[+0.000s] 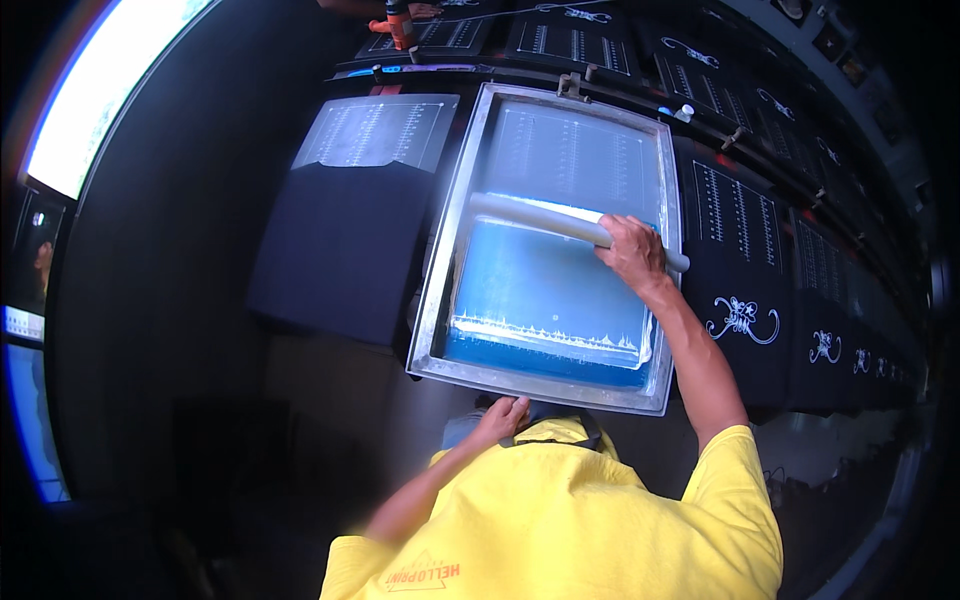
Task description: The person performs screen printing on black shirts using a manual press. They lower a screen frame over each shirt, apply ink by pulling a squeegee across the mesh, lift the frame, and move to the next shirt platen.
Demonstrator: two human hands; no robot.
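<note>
My right hand (pixel 635 250) is closed round the right part of a long grey squeegee (pixel 540 218), which lies across a screen-printing frame (pixel 447 250). White ink runs along the squeegee and forms a ragged line on the blue mesh (pixel 550 285) near the close end. Beyond the squeegee, columns of fine marks show through the mesh. My left hand (pixel 503 420) is low at the frame's near edge, by my waist; its fingers are mostly hidden, and whether it touches the frame is unclear.
Left of the frame, a black garment (pixel 335 240) covers a board with a printed grey panel (pixel 372 130). More black printed pieces (pixel 740 240) line the right. A metal clamp (pixel 573 87) sits at the frame's far edge. An orange tool (pixel 400 28) stands at the far left.
</note>
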